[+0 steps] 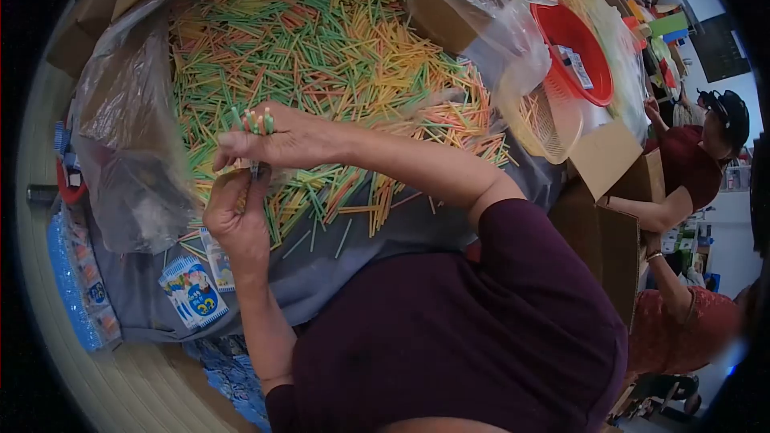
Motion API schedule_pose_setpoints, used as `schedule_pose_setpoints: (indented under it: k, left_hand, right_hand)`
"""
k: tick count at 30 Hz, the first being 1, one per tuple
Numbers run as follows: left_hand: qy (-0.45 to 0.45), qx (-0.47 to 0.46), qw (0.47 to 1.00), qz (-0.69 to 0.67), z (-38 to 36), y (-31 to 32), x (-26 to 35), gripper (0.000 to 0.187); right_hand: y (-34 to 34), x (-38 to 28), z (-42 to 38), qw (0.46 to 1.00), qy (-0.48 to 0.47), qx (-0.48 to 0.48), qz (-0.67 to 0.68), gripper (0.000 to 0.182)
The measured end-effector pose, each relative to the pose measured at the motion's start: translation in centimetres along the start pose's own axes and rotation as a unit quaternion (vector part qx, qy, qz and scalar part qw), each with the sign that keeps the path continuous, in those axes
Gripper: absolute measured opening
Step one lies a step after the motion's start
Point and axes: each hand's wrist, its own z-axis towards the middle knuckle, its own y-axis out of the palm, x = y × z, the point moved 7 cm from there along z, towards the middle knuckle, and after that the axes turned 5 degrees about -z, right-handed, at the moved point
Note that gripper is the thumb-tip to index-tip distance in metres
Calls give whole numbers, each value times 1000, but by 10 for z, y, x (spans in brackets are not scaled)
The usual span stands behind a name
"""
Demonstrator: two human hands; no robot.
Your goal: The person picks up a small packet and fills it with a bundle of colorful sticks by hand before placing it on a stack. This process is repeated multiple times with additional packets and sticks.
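Bundle of coloured sticks [258,122]: grasped in the right hand [277,140], ends projecting from between its fingers, over the lower left part of the loose stick pile [321,72]. Left hand [239,220]: just below the right, fingers bent upward; whether it grips anything cannot be told. Printed packets [192,290]: below the pile, at its left. Red basket [563,28]: right of the pile.

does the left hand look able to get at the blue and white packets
Probably yes: the packets lie in the open on the gray cloth, beside the left forearm. The left hand, up by the right hand, would likely need to lower
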Motion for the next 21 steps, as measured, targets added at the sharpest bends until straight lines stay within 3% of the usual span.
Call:
schedule_pose_setpoints:
  k: [1, 3, 6, 8, 11, 13, 21]
  left_hand:
    - [41, -27, 994, 100, 0, 2, 6, 17]
    - [74, -28, 988, 132, 0, 5, 16, 15]
    - [133, -18, 977, 168, 0, 5, 26, 14]
    - [71, -18, 992, 101, 1, 1, 27, 15]
    - [29, 35, 998, 42, -4, -9, 7, 15]
    - [-72, 63, 969, -229, -7, -5, -11, 17]
    - [-153, 28, 900, -408, -1, 15, -18, 18]
  right_hand:
    - [1, -3, 0, 1000, 0, -2, 4, 67]
    - [1, -5, 3, 998, 55, -10, 31, 62]
    - [6, -6, 11, 997, 24, -29, -71, 59]
    - [10, -7, 7, 993, 93, -56, -40, 56]
    - [17, -6, 11, 997, 38, -56, -24, 55]
    - [16, -11, 10, 998, 15, -51, -26, 56]
    - [8, -33, 16, 993, -62, -95, -20, 59]
